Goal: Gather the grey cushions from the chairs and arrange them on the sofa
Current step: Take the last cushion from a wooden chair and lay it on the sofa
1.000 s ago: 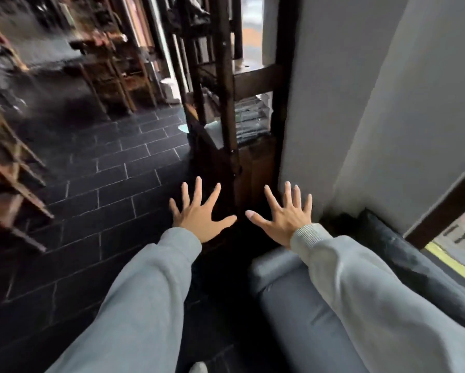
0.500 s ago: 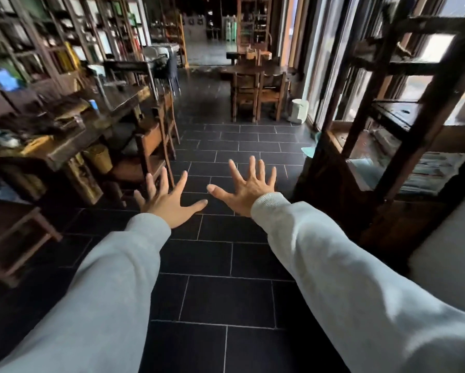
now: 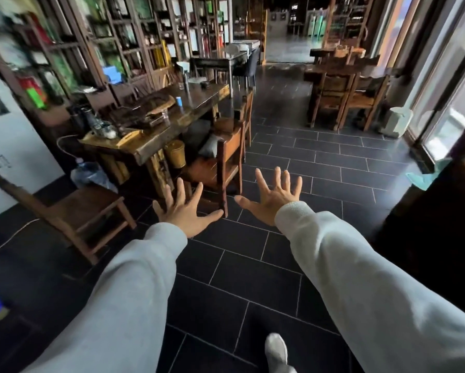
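Both my arms in light grey sleeves stretch out over the dark tiled floor. My left hand (image 3: 184, 211) and my right hand (image 3: 273, 200) are spread wide, palms down, holding nothing. Just beyond my left hand stands a wooden chair (image 3: 226, 162) tucked against a long wooden table (image 3: 156, 117). A grey cushion (image 3: 208, 146) lies on that chair's seat, partly hidden by the chair back and the table. The sofa is out of view.
An empty wooden chair (image 3: 83, 208) stands at the left near a water jug (image 3: 88, 175). More chairs and a table (image 3: 344, 87) sit at the far right by the glass doors. A dark cabinet (image 3: 441, 211) is close on my right. My foot (image 3: 277, 351) shows below.
The view has swung left, from the sofa corner and shelf to the room with the table and chairs. I have come closer to the long table. Both hands stay spread and empty.
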The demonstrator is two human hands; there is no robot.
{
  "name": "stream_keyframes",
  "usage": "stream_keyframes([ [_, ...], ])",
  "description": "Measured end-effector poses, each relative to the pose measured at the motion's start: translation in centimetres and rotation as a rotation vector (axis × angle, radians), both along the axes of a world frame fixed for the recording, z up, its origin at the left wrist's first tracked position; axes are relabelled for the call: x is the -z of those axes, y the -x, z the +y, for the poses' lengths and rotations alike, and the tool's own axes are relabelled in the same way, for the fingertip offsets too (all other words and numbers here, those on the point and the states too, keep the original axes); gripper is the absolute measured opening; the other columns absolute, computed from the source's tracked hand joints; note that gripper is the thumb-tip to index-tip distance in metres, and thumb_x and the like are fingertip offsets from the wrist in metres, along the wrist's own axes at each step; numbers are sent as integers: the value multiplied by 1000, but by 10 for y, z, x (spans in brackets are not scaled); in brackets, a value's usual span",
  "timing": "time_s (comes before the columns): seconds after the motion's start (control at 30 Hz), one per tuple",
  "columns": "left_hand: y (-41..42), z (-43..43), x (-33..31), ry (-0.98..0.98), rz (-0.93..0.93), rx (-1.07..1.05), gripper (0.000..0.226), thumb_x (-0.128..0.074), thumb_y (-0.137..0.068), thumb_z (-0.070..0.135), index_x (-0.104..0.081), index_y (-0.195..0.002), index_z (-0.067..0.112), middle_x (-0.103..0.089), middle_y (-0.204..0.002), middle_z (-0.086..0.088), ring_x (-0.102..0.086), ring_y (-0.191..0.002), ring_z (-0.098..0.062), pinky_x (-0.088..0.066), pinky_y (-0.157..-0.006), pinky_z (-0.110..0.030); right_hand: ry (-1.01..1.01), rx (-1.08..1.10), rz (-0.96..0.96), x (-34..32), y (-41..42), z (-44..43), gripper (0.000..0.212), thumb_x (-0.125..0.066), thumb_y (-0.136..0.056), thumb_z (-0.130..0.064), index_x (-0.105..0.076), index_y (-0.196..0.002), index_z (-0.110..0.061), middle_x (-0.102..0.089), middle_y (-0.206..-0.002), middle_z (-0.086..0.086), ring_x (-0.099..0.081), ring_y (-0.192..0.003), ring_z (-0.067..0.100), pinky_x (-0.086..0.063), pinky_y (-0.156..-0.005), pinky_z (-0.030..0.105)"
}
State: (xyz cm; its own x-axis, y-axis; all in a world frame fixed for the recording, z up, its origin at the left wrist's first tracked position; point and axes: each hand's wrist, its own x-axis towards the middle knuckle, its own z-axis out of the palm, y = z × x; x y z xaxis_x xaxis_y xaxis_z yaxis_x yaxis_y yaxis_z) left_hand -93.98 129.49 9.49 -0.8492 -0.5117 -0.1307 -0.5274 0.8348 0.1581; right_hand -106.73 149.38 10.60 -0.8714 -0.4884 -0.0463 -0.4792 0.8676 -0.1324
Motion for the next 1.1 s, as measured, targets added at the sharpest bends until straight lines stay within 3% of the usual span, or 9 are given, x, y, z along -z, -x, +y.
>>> stream_keyframes([
  [0.17,83,-63,9,-38,-19,-66,104,-31,-76,96,10,-159,49,32,-168,-3,30,-152,-36,8,-120,-68,-15,-54,-25,17,96,-65,120,-1,-60,-102,11,-163,-40,14,-173,17,16,-158,42,19,-117,66],
  [0.4,226,-144,0,-51,-15,-152,105,-33,-76,96,11,-159,48,33,-167,-3,29,-153,-35,7,-120,-67,12,-117,-87,15,256,-160,110,-17,-73,-99,13,-161,-42,3,-173,21,8,-159,42,13,-119,66],
  [0.53,293,-188,2,-61,12,-182,107,-33,-73,97,11,-159,50,33,-167,-3,28,-153,-35,8,-120,-67,-1,-139,-171,17,330,-210,110,-18,-75,-98,5,-164,-39,6,-174,18,10,-159,41,13,-121,67],
  [0.9,479,-339,73,-175,-74,-190,111,-35,-70,99,14,-157,51,35,-166,-5,31,-152,-37,11,-118,-68,-50,-162,-239,73,497,-372,105,-24,-80,-95,2,-165,-38,10,-174,16,14,-159,39,15,-120,66],
  [1.1,602,-441,80,-342,-74,-171,104,-43,-80,89,10,-160,48,28,-169,-2,18,-156,-37,0,-121,-67,-101,-105,-345,85,601,-474,97,-26,-85,-91,-2,-165,-41,9,-174,15,14,-159,37,12,-122,66],
])
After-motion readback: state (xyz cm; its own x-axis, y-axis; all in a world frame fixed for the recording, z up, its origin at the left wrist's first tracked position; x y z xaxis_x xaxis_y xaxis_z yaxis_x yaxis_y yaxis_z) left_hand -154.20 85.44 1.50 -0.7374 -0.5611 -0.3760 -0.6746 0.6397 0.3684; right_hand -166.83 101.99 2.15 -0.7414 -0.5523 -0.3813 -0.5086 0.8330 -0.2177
